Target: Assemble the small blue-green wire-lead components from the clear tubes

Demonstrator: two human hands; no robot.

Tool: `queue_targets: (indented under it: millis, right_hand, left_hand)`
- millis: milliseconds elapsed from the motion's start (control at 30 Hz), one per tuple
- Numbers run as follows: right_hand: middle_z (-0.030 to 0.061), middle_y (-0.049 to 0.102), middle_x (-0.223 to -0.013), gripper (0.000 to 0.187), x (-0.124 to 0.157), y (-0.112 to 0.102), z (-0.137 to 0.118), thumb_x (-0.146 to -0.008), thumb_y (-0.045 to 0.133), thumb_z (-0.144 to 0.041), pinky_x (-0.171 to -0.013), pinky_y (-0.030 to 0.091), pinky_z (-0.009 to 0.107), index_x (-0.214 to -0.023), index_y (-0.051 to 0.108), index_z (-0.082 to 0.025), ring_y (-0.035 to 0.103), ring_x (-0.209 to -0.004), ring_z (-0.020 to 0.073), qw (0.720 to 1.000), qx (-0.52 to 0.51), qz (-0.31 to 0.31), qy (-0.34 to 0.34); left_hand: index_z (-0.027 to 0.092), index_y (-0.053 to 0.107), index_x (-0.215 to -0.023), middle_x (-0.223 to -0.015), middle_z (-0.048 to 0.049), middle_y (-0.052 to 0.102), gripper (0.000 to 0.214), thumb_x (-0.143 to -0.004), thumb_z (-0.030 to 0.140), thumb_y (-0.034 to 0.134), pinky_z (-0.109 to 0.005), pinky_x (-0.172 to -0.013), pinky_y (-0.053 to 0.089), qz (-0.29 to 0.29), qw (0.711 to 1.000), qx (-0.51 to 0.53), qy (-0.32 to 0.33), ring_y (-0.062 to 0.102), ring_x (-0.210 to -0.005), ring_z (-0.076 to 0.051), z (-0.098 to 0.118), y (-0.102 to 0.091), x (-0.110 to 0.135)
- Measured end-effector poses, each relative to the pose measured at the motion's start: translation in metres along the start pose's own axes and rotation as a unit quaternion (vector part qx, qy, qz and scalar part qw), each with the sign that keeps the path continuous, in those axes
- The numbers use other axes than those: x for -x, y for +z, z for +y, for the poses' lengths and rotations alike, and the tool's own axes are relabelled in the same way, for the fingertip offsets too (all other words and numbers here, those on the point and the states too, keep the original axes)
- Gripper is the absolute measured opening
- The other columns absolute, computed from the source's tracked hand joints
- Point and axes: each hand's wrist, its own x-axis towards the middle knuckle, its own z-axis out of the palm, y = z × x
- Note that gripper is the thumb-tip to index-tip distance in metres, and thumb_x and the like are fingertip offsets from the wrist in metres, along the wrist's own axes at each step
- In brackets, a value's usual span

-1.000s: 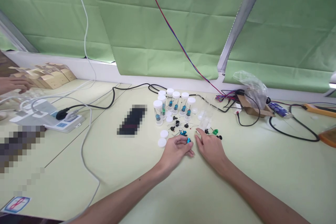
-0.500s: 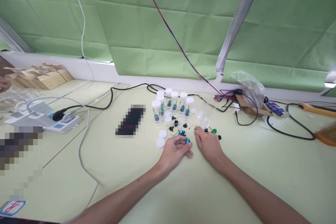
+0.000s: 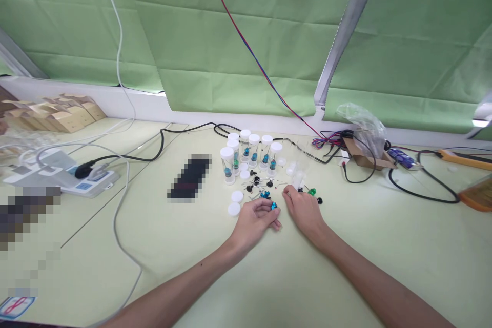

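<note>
My left hand (image 3: 253, 220) rests on the pale green table with its fingers curled around a small blue component (image 3: 273, 206). My right hand (image 3: 305, 211) lies beside it, fingers bent and pressed on the table, its fingertips at small loose parts near a green component (image 3: 312, 191). Just beyond both hands lie several small black and blue components (image 3: 257, 184). Behind them stand several clear vials with white caps (image 3: 249, 156), each with a blue or green part inside. Two loose white caps (image 3: 234, 203) lie left of my left hand.
A black cable (image 3: 154, 151) and a white power strip (image 3: 57, 177) lie at the left. Wooden blocks (image 3: 65, 113) sit at the far left. At the right are a plastic bag on a cardboard box (image 3: 363, 138), tangled wires and a black cable loop (image 3: 423, 187).
The view has drifted slightly, so everything sits a little higher in the picture. Another person's hand at the far left edge has left the view. My hands stay almost still.
</note>
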Motion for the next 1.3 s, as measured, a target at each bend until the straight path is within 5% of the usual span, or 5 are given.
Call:
queue_targets:
  millis: [267, 400, 567, 1000, 1300]
  right_hand:
    - [-0.0027, 0.058, -0.054, 0.016, 0.007, 0.004, 0.004, -0.095, 0.048, -0.024, -0.054, 0.032, 0.024, -0.090, 0.062, -0.019, 0.054, -0.051, 0.0150, 0.980, -0.188, 0.056, -0.029]
    - [-0.0095, 0.034, -0.045, 0.021, 0.015, 0.002, -0.004, -0.093, 0.052, -0.036, -0.049, 0.030, 0.023, -0.085, 0.061, -0.019, 0.034, -0.042, 0.0104, 0.907, -0.410, 0.086, -0.040]
    - [-0.0087, 0.037, -0.047, 0.025, 0.020, -0.002, -0.014, -0.088, 0.058, -0.042, -0.045, 0.027, 0.023, -0.082, 0.061, -0.018, 0.031, -0.043, 0.0091, 0.838, -0.543, 0.050, -0.007]
    - [-0.0050, 0.053, -0.049, 0.027, 0.015, -0.001, -0.009, -0.084, 0.065, -0.044, -0.041, 0.025, 0.020, -0.084, 0.061, -0.017, 0.035, -0.040, 0.0062, 0.787, -0.616, -0.023, 0.028]
    - [-0.0075, 0.045, -0.044, 0.028, 0.012, 0.003, -0.005, -0.081, 0.068, -0.045, -0.039, 0.022, 0.020, -0.084, 0.063, -0.017, 0.033, -0.038, 0.0059, 0.778, -0.626, -0.035, 0.027]
  left_hand:
    - [0.011, 0.062, -0.091, -0.067, -0.0037, 0.065, 0.040, -0.069, 0.040, 0.080, -0.032, -0.062, 0.055, 0.010, 1.000, 0.019, -0.016, 0.066, -0.059, -0.018, 0.006, 0.001, 0.001]
    - [0.009, 0.065, -0.093, -0.069, -0.0050, 0.066, 0.039, -0.071, 0.038, 0.079, -0.031, -0.065, 0.055, -0.004, 0.999, 0.029, -0.021, 0.066, -0.061, -0.017, 0.010, 0.001, 0.002]
    - [0.008, 0.068, -0.094, -0.072, -0.0072, 0.068, 0.040, -0.071, 0.038, 0.079, -0.030, -0.068, 0.054, -0.020, 0.998, 0.043, -0.029, 0.065, -0.064, -0.016, 0.012, -0.001, 0.002]
    - [0.007, 0.069, -0.095, -0.075, -0.0086, 0.067, 0.037, -0.075, 0.038, 0.076, -0.029, -0.069, 0.053, -0.054, 0.994, 0.086, -0.039, 0.063, -0.066, -0.014, 0.008, -0.002, 0.001]
    - [0.008, 0.069, -0.093, -0.073, -0.0075, 0.067, 0.035, -0.075, 0.037, 0.077, -0.028, -0.068, 0.052, -0.050, 0.994, 0.087, -0.037, 0.062, -0.065, -0.014, 0.008, -0.002, 0.002]
